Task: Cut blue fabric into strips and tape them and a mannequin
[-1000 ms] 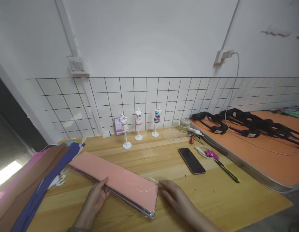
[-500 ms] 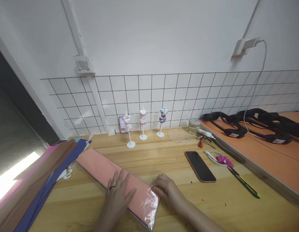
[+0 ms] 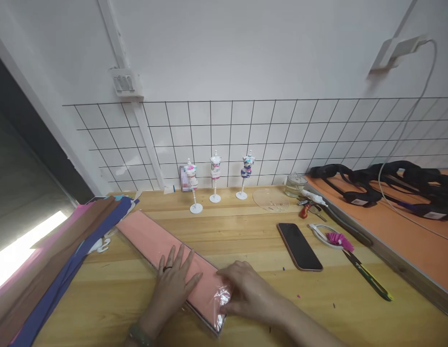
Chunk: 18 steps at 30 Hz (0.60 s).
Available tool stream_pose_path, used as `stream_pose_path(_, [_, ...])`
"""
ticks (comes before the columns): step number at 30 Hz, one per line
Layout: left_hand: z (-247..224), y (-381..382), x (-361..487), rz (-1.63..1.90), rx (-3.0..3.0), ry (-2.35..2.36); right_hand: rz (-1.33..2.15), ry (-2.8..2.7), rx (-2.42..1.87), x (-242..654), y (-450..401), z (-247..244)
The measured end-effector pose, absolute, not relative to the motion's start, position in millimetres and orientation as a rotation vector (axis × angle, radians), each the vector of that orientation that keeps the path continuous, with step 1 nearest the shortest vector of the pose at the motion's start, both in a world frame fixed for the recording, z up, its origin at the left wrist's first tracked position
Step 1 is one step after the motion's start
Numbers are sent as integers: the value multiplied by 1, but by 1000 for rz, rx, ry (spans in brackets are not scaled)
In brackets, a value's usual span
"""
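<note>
Left hand [image 3: 175,277] palm down on pink packet [image 3: 155,241], fingers spread wide, wrist angled in. Packet in clear plastic, aslant on wooden table [image 3: 227,236]. Right hand [image 3: 249,294] arched at packet's near right end, fingers bent, thumb by shiny wrapper; can't tell whether gripping. White labels [image 3: 360,203] on black gear [image 3: 337,171], print too small. Card [image 3: 183,178] near wall blurred, unreadable.
</note>
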<state>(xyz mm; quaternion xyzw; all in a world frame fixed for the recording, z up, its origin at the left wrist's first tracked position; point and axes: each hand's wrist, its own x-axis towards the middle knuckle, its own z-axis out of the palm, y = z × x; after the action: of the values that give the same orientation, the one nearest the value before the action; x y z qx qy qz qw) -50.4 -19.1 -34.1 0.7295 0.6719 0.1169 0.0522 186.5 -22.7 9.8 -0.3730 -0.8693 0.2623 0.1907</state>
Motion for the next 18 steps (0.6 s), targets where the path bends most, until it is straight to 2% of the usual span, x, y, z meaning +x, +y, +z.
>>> stream_pose_path(6, [-34, -21, -51, 342, 2227, 2029, 562, -2679, -819, 176, -26, 13])
stream_pose_path(9, [-34, -21, -51, 330, 2227, 2024, 609, -2635, -727, 198, -40, 24])
stream_pose_path(13, [-31, -21, -52, 310, 2230, 2008, 710, -2567, -805, 235, -59, 31])
stream_pose_path(18, [-29, -21, -53, 293, 2237, 2000, 521, -2538, -882, 250, -76, 23])
